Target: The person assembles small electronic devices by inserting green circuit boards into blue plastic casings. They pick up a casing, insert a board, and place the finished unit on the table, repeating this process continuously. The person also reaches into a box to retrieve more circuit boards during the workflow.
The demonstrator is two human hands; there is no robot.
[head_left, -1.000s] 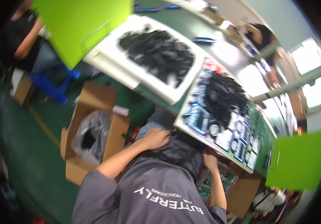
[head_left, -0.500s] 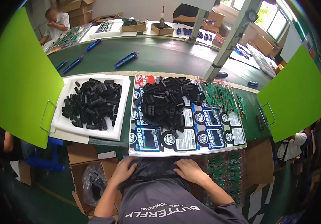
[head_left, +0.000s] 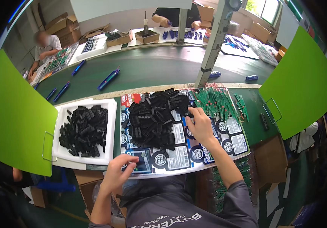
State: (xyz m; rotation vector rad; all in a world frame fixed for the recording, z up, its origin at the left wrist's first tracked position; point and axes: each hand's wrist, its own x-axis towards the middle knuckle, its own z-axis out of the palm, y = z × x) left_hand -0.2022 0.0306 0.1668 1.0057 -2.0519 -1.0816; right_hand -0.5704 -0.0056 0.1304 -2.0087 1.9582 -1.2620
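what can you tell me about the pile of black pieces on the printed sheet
The pile of black pieces is a loose, jumbled heap of small, elongated, plastic-looking parts, some visibly ridged. They overlap at mixed angles on the left and middle of the printed sheet, between the white tray and the green strips. The right hand is at its right edge; whether the fingertips grip a piece is unclear.

Pretty clearly a factory, electronics assembly line type: small black parts [head_left: 148,121] heaped by the dozen, green circuit boards [head_left: 217,100] piled on the bench [head_left: 255,127], a long green belt [head_left: 152,64] with blue gadgets [head_left: 109,78] lying along it, lime divider panels [head_left: 304,83], cardboard boxes [head_left: 269,159], other people [head_left: 169,15] working on the far side.
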